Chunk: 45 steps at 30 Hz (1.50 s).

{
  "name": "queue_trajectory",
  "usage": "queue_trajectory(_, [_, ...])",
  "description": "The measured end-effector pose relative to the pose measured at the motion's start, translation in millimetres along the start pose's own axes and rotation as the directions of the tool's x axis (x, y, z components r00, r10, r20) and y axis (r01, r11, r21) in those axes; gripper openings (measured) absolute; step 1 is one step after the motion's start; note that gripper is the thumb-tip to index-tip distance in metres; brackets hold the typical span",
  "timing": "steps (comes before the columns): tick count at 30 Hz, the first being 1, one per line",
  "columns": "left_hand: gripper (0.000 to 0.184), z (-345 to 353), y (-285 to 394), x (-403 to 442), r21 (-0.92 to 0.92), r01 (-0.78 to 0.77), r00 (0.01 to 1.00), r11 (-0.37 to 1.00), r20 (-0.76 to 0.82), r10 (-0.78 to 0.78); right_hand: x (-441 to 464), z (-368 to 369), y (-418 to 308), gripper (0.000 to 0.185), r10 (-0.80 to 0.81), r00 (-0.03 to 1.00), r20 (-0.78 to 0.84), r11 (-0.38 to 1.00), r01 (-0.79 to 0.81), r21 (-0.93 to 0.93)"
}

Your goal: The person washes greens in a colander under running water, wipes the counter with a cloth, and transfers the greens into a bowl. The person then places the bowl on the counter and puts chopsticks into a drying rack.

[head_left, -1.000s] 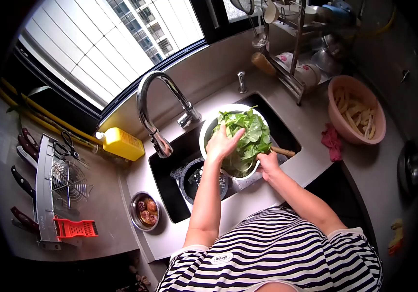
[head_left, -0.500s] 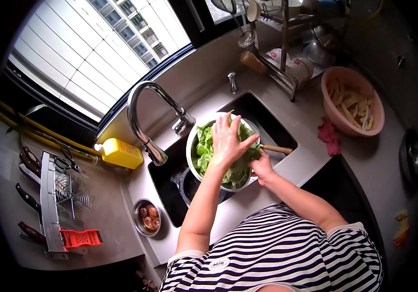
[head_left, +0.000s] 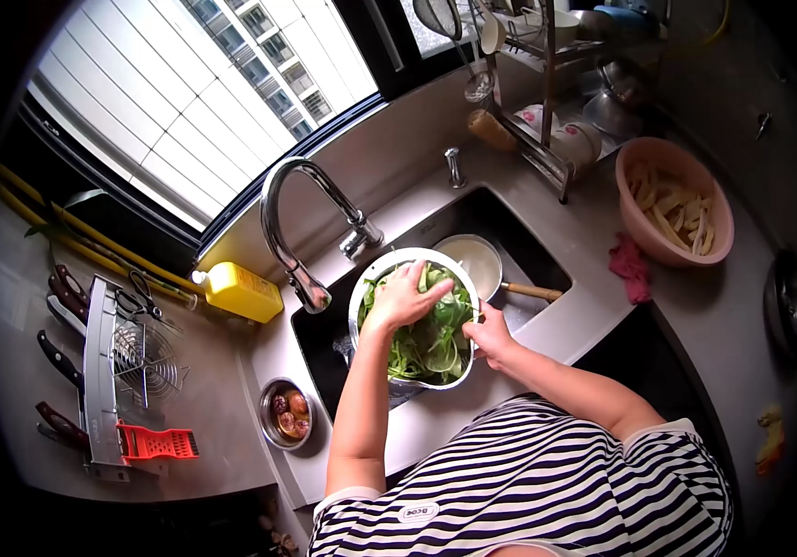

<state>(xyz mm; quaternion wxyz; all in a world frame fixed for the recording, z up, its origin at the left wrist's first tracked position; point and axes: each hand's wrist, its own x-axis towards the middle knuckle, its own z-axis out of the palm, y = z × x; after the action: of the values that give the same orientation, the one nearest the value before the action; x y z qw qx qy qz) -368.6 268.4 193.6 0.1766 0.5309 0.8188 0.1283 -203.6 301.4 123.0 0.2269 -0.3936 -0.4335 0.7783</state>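
A white bowl (head_left: 358, 320) full of leafy greens (head_left: 440, 330) is tilted over the near edge of the dark double sink. My left hand (head_left: 408, 299) lies on top of the leaves with its fingers spread. At the bowl's right rim, my right hand (head_left: 488, 334) grips the edge with thumb and bent fingers. Just behind the bowl, a pan with a wooden handle (head_left: 530, 291) sits in the right part of the sink, with pale liquid in it. The chrome faucet (head_left: 310, 290) arches over the left part.
On the left stand a yellow bottle (head_left: 243, 291), a knife rack (head_left: 100, 371), a red grater (head_left: 159, 443) and a metal bowl of reddish items (head_left: 269, 433). To the right are a pink cloth (head_left: 629, 269), a pink basin of pale strips (head_left: 672, 251) and a dish rack (head_left: 556, 139).
Both hands and the white bowl have moved down and toward me, showing the pan behind. My left hand has shifted over the leaves, and its fingers remain spread.
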Motion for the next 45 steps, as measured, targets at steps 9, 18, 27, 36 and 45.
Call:
queue_trajectory(9, [0.06, -44.0, -3.4, -29.8, -0.286, -0.46, 0.786, 0.841, -0.572, 0.235, -10.9, 3.3, -5.3, 0.049, 0.0, 0.999, -0.042, 0.997, 0.003, 0.072])
queue_trajectory(18, [0.068, -52.2, 12.3, -25.2, -0.562, -0.549, 0.822, 0.619, -0.496, 0.279, -34.0, -31.9, 1.5, 0.045, 0.028, 0.968, -0.249, 0.939, 0.06, 0.338])
queue_trajectory(27, [0.025, 36.7, -93.0, 15.6, -0.698, -0.314, 0.918, 0.643, -0.395, 0.019, -144.0, -161.6, -62.0, 0.015, -0.056, 0.875, -0.48, 0.838, 0.303, 0.455])
queue_trajectory(36, [0.022, 167.3, -176.0, -9.4, -0.411, -0.044, 0.99, 0.911, 0.106, 0.096, -352.6, -399.5, -106.0, 0.021, -0.159, 0.248, -0.956, 0.577, 0.809, 0.115])
queue_trajectory(45, [0.037, 174.7, 11.1, -37.7, -0.387, 0.153, 0.984, 0.909, 0.149, -0.103, -466.4, -700.1, -40.4, 0.03, 0.101, -0.043, -0.994, 0.51, 0.86, 0.015])
